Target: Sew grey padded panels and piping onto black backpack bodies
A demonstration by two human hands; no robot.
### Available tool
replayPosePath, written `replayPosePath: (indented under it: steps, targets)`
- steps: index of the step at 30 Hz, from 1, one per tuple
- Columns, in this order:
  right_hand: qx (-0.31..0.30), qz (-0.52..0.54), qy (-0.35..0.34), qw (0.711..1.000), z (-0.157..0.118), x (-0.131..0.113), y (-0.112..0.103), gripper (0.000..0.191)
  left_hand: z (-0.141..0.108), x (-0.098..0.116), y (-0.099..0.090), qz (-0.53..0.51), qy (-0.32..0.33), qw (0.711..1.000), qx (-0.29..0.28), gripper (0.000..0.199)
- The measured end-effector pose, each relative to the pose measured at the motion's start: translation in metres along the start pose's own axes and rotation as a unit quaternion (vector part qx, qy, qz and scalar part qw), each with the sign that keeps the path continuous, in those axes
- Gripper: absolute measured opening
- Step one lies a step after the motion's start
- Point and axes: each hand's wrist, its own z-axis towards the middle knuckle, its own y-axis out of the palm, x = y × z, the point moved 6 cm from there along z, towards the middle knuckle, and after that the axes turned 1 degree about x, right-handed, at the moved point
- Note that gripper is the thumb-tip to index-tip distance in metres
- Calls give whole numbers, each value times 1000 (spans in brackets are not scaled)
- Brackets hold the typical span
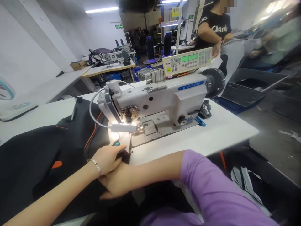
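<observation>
A white sewing machine [162, 97] stands before me on the white table, its needle area lit by a small lamp [123, 127]. Near the front of its needle plate, my left hand [107, 158], with a bracelet on the wrist, pinches the edge of a black fabric piece [125, 158]. Across and below it lies my right hand [118, 183], close to the left wrist; some of its fingers are hidden, and its grip is unclear. Black fabric with orange edging [77, 138] spreads over the table's left side. A small teal-and-black item [116, 143] lies beside my left fingers.
A control panel [188, 61] and thread cones [150, 48] stand behind the machine. Blue-handled snips [200, 121] lie by its base. At the right are a grey bin [254, 84] and a person in a black shirt [216, 25]. Fabric pieces [246, 185] hang lower right.
</observation>
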Motion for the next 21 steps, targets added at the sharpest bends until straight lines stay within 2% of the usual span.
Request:
replayPosePath:
  steps: [2, 6, 12, 21]
  targets:
    - [25, -40, -27, 999, -26, -12, -6, 66, 0, -2, 11, 12, 1, 1000, 11, 49]
    - [75, -130, -63, 987, -58, -16, -13, 33, 0, 1, 18, 6, 40, 996, 76, 48]
    - [144, -149, -112, 972, -53, -13, -8, 28, 1, -8, 21, -54, 77, 991, 94, 51]
    - [153, -154, -120, 969, -54, -11, -9, 25, 3, -6, 23, -65, 80, 991, 84, 52]
